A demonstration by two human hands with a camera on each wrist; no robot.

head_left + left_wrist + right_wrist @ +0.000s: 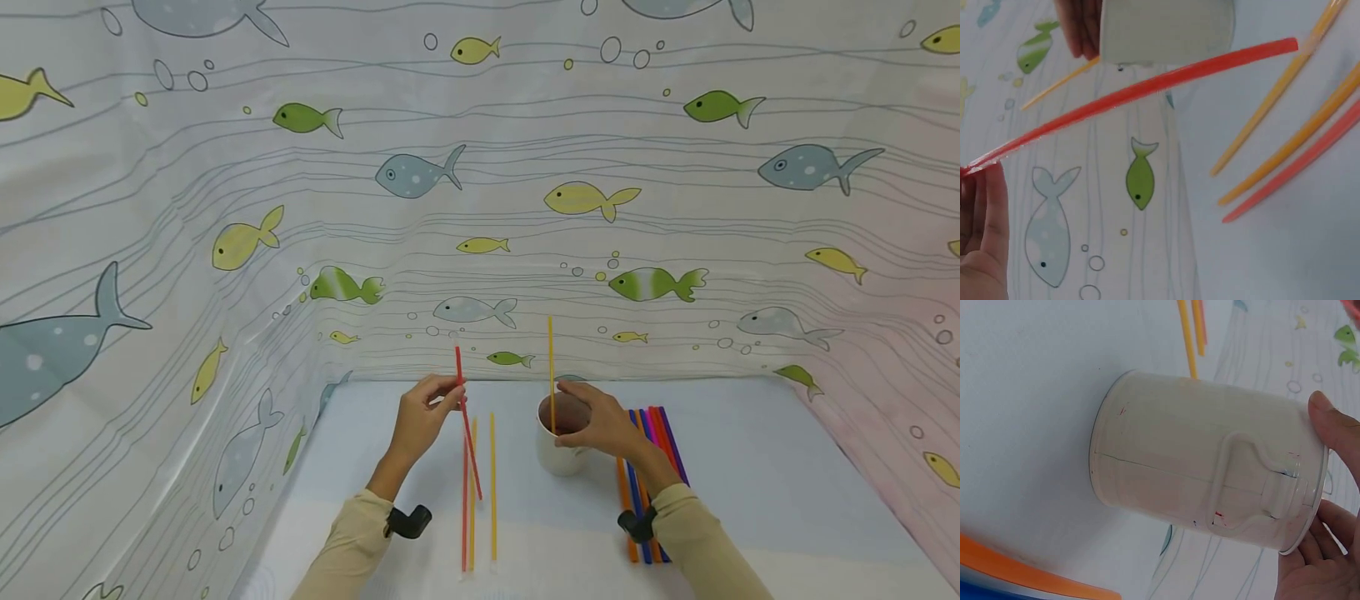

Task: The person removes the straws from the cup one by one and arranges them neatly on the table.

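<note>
My left hand [420, 421] pinches a red straw [468, 433] near its upper part, holding it tilted above the table. In the left wrist view its clear end looks like a wrapper. My right hand [603, 421] holds a white mug [558, 458] by its rim, thumb on the near side and fingers across the far side. The mug stands upright, its looped handle [1219, 481] plain in the right wrist view. A yellow straw [551, 358] stands in the mug, its lower end hidden inside.
On the table between my arms lie another red straw [465, 533] and two yellow straws [493, 492]. Right of the mug, partly under my right forearm, lies a group of orange, blue, magenta, red and purple straws [670, 437]. A fish-patterned sheet [420, 250] surrounds the table.
</note>
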